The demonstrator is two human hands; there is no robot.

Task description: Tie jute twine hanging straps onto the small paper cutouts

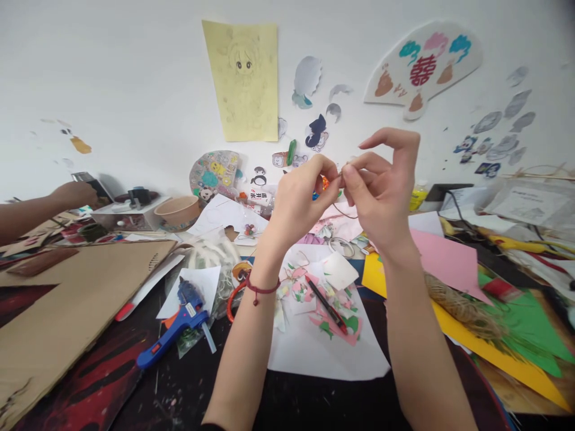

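Note:
My left hand (303, 191) and my right hand (377, 191) are raised in front of me, fingertips meeting. Between them they pinch a thin brown cord (345, 214), part of which dangles below the fingers. Small orange and blue bead-like pieces (324, 184) show between the left thumb and fingers; whether they are on the cord I cannot tell. The right index finger is bent and lifted away from the pinch. Under my hands a white sheet (323, 359) carries pink and green paper scraps (332, 326) and a dark pen with a red end (326, 304).
A blue glue gun (173, 335) lies left of my arm, near cut cardboard (103, 287). A tan bowl (177, 211) stands behind. Twine (462, 308) and coloured paper (447, 260) lie at right. Another person's hand (74, 194) reaches in from the left.

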